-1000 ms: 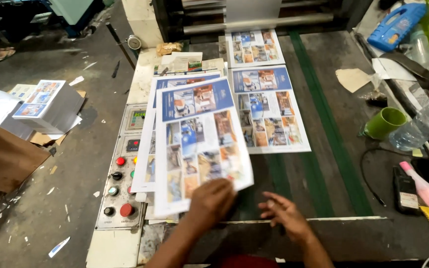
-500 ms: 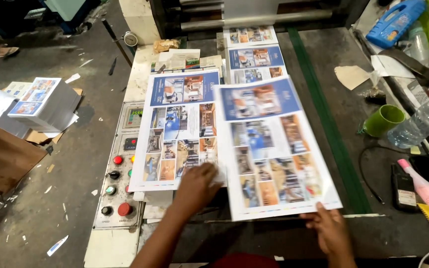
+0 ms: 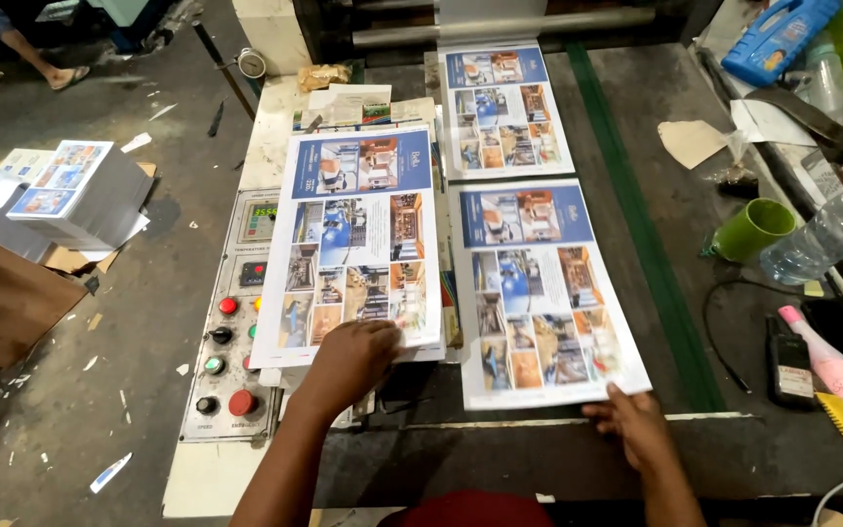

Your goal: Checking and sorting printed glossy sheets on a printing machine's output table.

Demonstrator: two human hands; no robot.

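My left hand [image 3: 358, 356] presses on the lower edge of a stack of printed sheets [image 3: 353, 244] with blue headers and photo grids, lying over the control panel side. My right hand [image 3: 636, 420] pinches the bottom edge of a single printed sheet [image 3: 539, 288] laid flat on the dark machine table [image 3: 626, 146] beside the stack. A third matching sheet [image 3: 501, 107] lies farther back, coming out from under the rollers [image 3: 461, 29].
A control panel [image 3: 231, 342] with red, green and black buttons sits left of the stack. A green cup [image 3: 748, 229], a plastic bottle [image 3: 831, 229], a pink bottle [image 3: 826, 356] and cables crowd the right side. A pile of prints [image 3: 70, 190] stands on the floor at left.
My right hand has drawn the single sheet off the stack and laid it flat to the right. My left hand stayed pressing on the stack.
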